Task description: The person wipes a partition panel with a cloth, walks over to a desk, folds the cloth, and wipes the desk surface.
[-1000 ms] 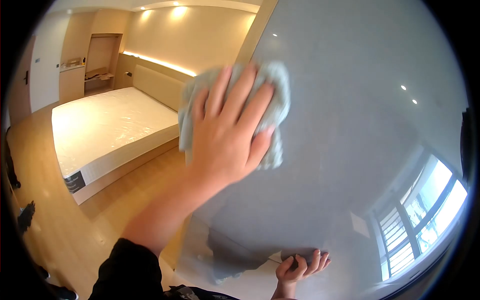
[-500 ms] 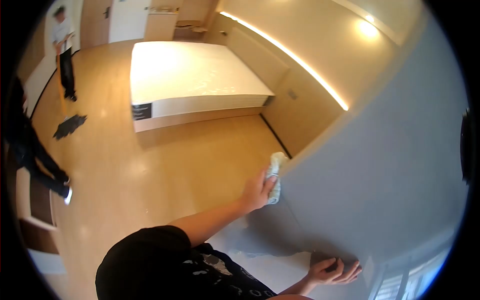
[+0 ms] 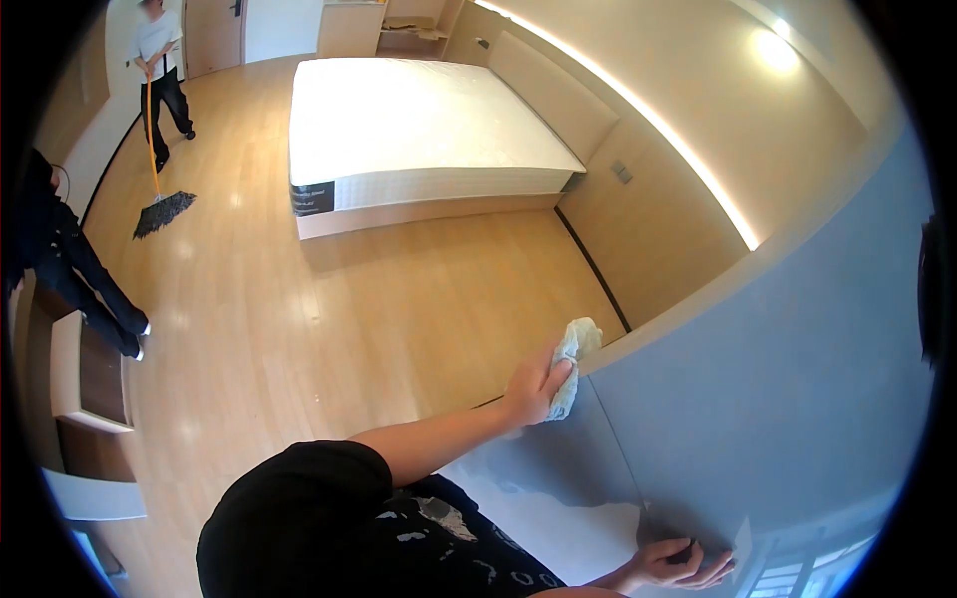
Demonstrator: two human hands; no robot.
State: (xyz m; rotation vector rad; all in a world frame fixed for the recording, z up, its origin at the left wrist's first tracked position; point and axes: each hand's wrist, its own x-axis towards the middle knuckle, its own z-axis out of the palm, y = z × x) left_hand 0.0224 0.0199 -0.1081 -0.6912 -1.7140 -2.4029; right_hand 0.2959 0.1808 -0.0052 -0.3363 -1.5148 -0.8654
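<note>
My left hand (image 3: 535, 387) is closed around a crumpled pale cloth (image 3: 575, 371), beside the near end of the beige wall edge (image 3: 688, 311). The cloth is next to a smooth blue-grey panel (image 3: 758, 399); whether it touches the panel I cannot tell. Lower right, my right hand (image 3: 683, 565) lies by the panel's glossy lower part, its fingers loosely bent and apart, holding nothing visible. A dark shadow or reflection shows just above it. My black short sleeve (image 3: 299, 508) and printed shirt front fill the bottom.
A bed with a white mattress (image 3: 429, 120) stands beyond the wood-look floor (image 3: 399, 309). At upper left, a person (image 3: 158, 60) holds a mop (image 3: 164, 211). Another person in dark clothes (image 3: 75, 259) is at the left edge, near open shelving (image 3: 95, 379).
The view has shifted, so the bed and floor sit higher and farther right. My left hand still grips the cloth, whose upper end now spreads out more. My right hand stays by the panel.
</note>
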